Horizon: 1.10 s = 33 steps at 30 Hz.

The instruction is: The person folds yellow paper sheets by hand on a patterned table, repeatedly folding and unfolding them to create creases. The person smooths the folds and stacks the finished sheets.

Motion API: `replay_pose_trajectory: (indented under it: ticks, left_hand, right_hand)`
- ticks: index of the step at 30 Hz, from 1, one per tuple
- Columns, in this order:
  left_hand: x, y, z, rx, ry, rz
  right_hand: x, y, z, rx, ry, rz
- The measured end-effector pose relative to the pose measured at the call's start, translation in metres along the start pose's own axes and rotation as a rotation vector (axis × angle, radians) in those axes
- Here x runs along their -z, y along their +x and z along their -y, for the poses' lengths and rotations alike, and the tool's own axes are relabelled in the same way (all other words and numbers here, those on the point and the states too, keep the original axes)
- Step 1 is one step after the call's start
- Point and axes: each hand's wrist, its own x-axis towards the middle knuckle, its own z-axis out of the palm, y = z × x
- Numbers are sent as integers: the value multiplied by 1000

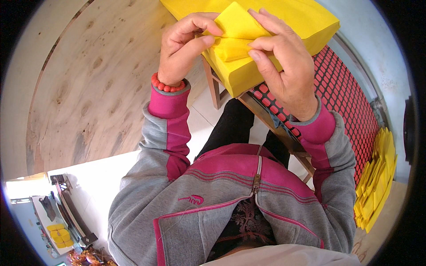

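A large, boxy yellow cloth item (306, 20) lies in front of me at the top of the head view. Over its near end, both hands hold a folded piece of yellow cloth (237, 24), with a pointed corner standing up and a rolled fold below. My left hand (181, 46), with red beads at its wrist, pinches the left side of the fold between thumb and forefinger. The thumb and forefinger of my right hand (288, 66) close on the right side. Whether this piece is part of the boxy item, I cannot tell.
A wide wooden board (102, 80) fills the left side. On the right is a surface with a red-and-black checked cover (341, 88), and a stack of yellow cloth pieces (376, 177) beside it. Wooden legs (214, 86) stand below. A yellow bundle (60, 235) lies at lower left.
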Motion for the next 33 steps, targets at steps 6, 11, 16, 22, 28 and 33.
replay_pose_trajectory:
  ticks: [6, 11, 16, 22, 28, 33]
  left_hand:
    - [6, 0, -2, -12, 129, 88]
    - [1, -2, -2, 58, 73, 11]
    - [-7, -2, -2, 69, 57, -100]
    - [-9, -3, 0, 72, 58, -132]
    - [-1, -5, 6, 95, 125, -170]
    - [-3, -6, 7, 49, 104, -187]
  right_hand:
    - [-4, -1, 0, -41, 60, -22]
    - [1, -1, 6, -114, 156, -67]
    - [3, 2, 4, -64, 102, -113]
    - [6, 4, -2, 46, 10, -4]
    - [0, -2, -1, -15, 21, 5]
    - [-5, -4, -3, -59, 109, -26]
